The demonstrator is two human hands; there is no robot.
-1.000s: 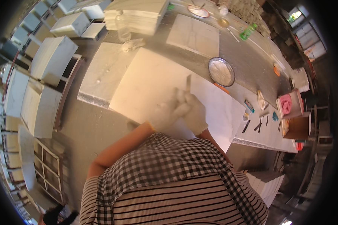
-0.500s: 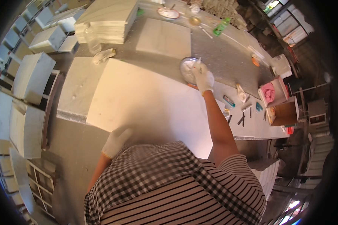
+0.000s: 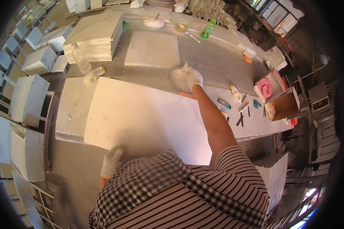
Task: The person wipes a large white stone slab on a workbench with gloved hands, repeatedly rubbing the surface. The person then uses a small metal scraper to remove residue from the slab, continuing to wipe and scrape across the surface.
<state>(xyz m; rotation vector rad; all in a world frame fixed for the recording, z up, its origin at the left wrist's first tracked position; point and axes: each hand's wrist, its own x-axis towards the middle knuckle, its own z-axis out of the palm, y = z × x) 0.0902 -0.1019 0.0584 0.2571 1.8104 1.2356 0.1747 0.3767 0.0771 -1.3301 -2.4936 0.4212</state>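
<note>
My right hand [image 3: 194, 78], in a white glove, reaches into a shallow round bowl [image 3: 173, 84] of white powder or paste. Its fingers close around something pale that pokes up and that I cannot make out. A large white stone slab [image 3: 149, 110] lies in front of me, its near edge by my checked apron. Beside that edge, at its left, is my gloved left hand [image 3: 111, 162]; thumb and fingers look apart, with nothing visible in them. An orange strip [image 3: 187, 95] lies between bowl and slab.
Behind stand a stack of slabs [image 3: 91, 34], a single slab [image 3: 152, 49], a clear bottle [image 3: 81, 59], a powder plate [image 3: 153, 23] and a green bottle [image 3: 208, 29]. On the right lie a blue-green cutter [image 3: 224, 103], dark strips [image 3: 239, 121] and an open box [image 3: 288, 105].
The view has shifted, so the table sits lower and more to the left. My right hand stays at the bowl. My left hand has slipped off the slab's surface to beside its near edge.
</note>
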